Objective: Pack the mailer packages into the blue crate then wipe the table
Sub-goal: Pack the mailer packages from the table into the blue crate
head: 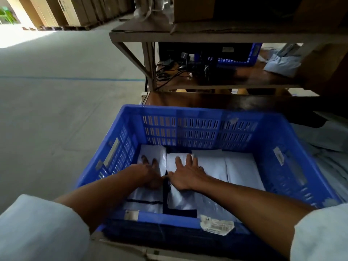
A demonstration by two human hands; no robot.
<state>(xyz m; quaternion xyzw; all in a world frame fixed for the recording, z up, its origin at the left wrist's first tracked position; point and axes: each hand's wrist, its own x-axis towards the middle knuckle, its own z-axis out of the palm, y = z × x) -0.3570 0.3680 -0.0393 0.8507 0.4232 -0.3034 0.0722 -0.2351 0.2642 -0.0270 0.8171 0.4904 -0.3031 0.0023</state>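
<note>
Left hand [148,173]: palm down, fingers straight, pointing forward.
Right hand [185,175]: palm down, fingers spread flat.
Thumbs [171,174]: nearly touching.
Arms [244,196]: 2 bare forearms, stretched forward and down, converging.

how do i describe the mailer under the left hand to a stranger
Find the big blue crate in the middle of the view. Pale grey mailers lie side by side inside. The leftmost mailer, by the slotted left wall, alone has the left hand on it.
</note>
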